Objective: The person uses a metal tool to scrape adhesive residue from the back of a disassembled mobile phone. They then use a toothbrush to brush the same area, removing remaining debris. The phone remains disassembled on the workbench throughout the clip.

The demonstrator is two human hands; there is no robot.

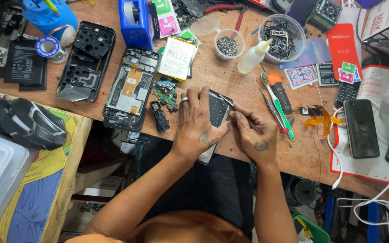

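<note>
1. Pinching a thin metal tool (227, 101), the right hand (252, 135) sets its tip on the phone (217, 112).
2. The left hand (197, 122) lies over the phone, fingers curled together, at the wooden bench's (230, 76) near edge.
3. A toothbrush (276, 104) lies just right; an opened phone frame (131, 87) lies left.

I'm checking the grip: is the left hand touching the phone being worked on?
Touching. The head view shows the left hand lying over the phone, fingers pressed on its dark face.
</note>
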